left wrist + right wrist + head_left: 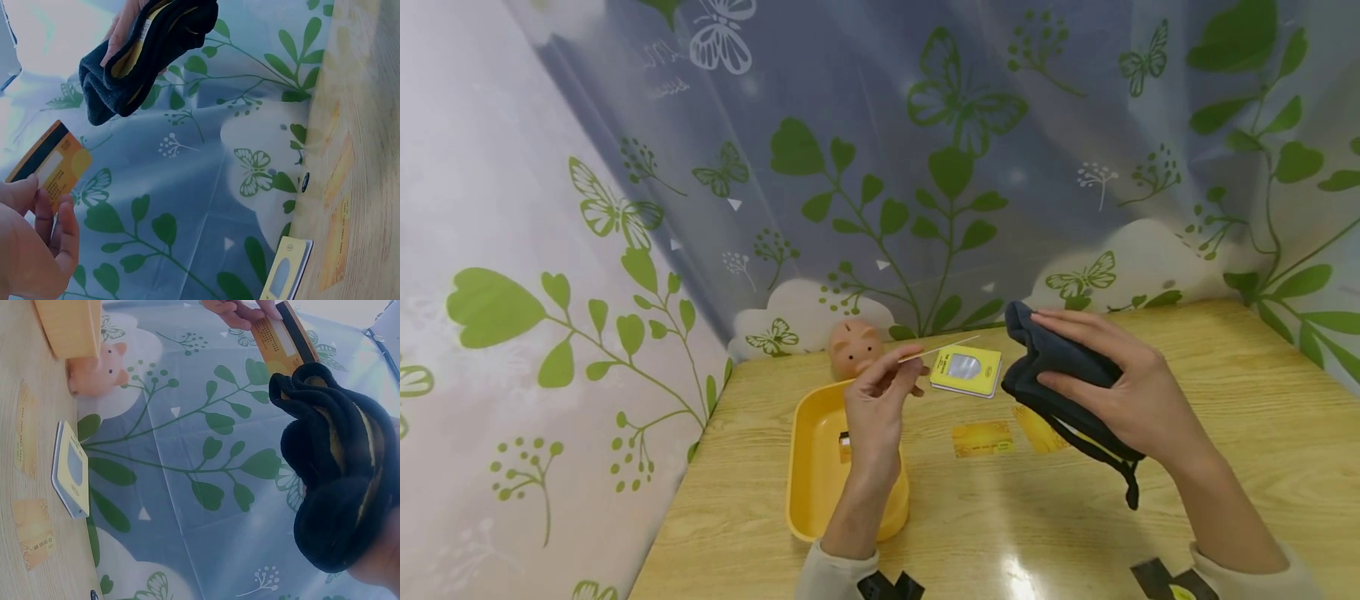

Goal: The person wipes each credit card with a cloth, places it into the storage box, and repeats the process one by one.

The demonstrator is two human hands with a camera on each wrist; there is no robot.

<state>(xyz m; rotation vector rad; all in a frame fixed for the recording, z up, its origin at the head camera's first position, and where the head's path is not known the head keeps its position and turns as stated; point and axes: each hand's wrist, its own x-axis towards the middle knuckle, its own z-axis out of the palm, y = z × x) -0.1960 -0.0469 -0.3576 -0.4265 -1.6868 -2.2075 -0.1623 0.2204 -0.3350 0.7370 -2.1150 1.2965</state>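
Observation:
My left hand (877, 417) pinches an orange bank card (53, 159) between thumb and fingers. A black magnetic stripe crosses its face in both wrist views, while the head view catches it nearly edge-on. My right hand (1142, 383) grips a dark navy fabric pouch (1026, 367) with fingers on top and thumb along the near side. Folds at the pouch's mouth part to show a yellowish inside (337, 447), and a dark strap hangs from its lower end. In the head view, the card's tip points toward the pouch with a gap between them.
Two orange cards (983, 439) lie on the wooden table below the pouch. Behind them is a yellow booklet (987, 371) with a grey oval. A pink piggy bank (852, 348) stands behind a yellow tray (797, 475), which holds a small orange-and-black item (845, 447). A patterned curtain backs the table.

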